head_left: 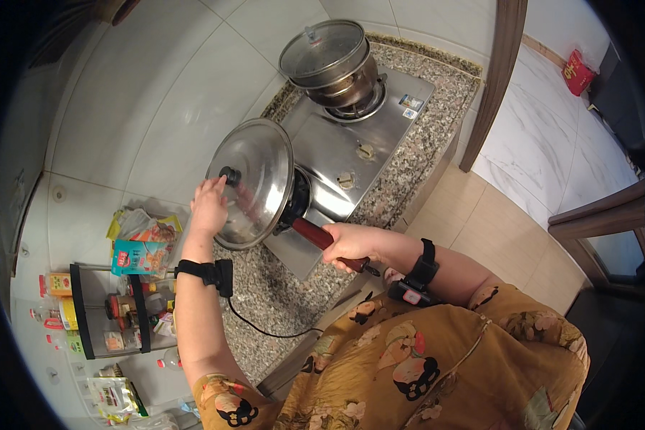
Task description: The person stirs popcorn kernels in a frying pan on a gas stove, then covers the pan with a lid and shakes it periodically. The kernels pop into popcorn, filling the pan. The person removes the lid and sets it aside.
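A domed metal lid (261,161) with a black knob (230,176) covers most of a pan on the near burner of the stove (322,172). At that knob is my left hand (209,206), its fingers closed at the knob's near side. I cannot tell whether the lid rests fully on the pan's rim. My right hand (347,244) is wrapped round the pan's long red-brown handle (312,232), which points toward me. The inside of the pan is hidden under the lid.
A steel pot with a glass lid (325,54) stands on the far burner. Speckled granite counter (265,294) surrounds the stove. To the left, a black-framed rack (111,312) holds several jars and bottles, with food packets (140,247) beside it. A cable (265,331) crosses the counter.
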Tool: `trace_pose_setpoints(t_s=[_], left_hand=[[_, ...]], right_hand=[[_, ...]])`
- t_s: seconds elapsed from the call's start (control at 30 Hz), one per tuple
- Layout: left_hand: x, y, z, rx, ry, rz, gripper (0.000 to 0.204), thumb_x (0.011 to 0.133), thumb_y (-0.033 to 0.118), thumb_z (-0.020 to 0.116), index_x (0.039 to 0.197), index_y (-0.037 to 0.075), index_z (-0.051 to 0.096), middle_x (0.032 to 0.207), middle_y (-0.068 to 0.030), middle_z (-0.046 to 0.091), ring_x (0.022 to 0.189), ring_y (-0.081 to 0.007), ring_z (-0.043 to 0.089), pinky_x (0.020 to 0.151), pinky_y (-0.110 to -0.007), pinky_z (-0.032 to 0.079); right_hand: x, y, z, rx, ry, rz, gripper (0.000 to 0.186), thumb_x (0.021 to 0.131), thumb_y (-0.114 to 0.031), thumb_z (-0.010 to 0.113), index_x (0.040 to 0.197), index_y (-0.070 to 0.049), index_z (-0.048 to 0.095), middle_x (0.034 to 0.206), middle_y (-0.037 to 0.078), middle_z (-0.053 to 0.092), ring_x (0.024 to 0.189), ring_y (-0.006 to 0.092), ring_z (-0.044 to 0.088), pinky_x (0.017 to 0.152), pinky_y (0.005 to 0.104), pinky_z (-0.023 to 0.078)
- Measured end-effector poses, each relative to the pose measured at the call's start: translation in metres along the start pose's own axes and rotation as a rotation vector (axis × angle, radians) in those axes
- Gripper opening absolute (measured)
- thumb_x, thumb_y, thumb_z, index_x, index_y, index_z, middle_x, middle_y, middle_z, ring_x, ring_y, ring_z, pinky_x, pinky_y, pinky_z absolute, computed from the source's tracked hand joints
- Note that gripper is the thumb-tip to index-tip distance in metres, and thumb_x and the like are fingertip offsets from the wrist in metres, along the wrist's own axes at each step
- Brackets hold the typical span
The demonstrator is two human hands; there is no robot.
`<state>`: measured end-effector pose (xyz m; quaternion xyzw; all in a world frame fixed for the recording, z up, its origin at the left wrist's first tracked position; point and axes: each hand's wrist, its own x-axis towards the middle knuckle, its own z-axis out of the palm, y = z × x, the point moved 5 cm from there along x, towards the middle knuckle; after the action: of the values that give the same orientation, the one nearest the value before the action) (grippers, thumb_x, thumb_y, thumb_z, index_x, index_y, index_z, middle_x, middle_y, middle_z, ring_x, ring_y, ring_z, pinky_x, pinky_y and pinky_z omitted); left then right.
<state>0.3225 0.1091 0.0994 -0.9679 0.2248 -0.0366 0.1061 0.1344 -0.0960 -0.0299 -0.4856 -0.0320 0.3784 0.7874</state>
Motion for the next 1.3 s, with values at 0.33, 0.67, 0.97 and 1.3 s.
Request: trace_pose_setpoints(t_s=[0.33,0.67,0.97,1.3], left_hand=[[0.008,-0.025,-0.002,-0.001,0.031,0.090,0.055,0.088,0.004,0.057,0.141,0.014,0.050,0.142,-0.0095,0.050,0.131,-0.0318,0.045,0.106,-0.045,0.040],[0.010,-0.021,-0.003,0.020,-0.062,0.016,0.056,0.090,0.003,0.055,0.144,0.017,0.048,0.145,-0.0073,0.047,0.134,-0.0306,0.042,0.107,-0.049,0.037],[0.015,-0.020,0.000,0.011,-0.085,-0.001,0.056,0.090,0.004,0.055,0.144,0.019,0.048,0.146,-0.0067,0.047,0.134,-0.0304,0.041,0.107,-0.053,0.036],[0.018,-0.015,0.000,0.006,-0.098,-0.005,0.056,0.090,0.004,0.055,0.144,0.017,0.048,0.146,-0.0072,0.046,0.136,-0.0301,0.040,0.108,-0.051,0.035]], right_hand=[[0.000,-0.018,0.013,-0.085,0.005,-0.021,0.037,0.082,0.000,0.060,0.114,0.002,0.043,0.062,0.004,0.053,0.047,0.0123,0.051,0.042,0.0290,0.044],[0.003,-0.013,0.011,-0.010,-0.013,-0.013,0.032,0.081,0.002,0.060,0.108,0.000,0.044,0.065,0.005,0.053,0.051,0.0129,0.052,0.043,0.0292,0.045],[0.003,-0.011,0.005,-0.010,-0.022,-0.009,0.033,0.081,0.002,0.059,0.109,-0.001,0.043,0.064,0.005,0.053,0.050,0.0125,0.052,0.043,0.0292,0.045],[0.000,-0.012,0.002,0.018,-0.014,-0.004,0.034,0.082,0.001,0.060,0.111,-0.001,0.042,0.064,0.004,0.052,0.050,0.0121,0.052,0.043,0.0292,0.045]])
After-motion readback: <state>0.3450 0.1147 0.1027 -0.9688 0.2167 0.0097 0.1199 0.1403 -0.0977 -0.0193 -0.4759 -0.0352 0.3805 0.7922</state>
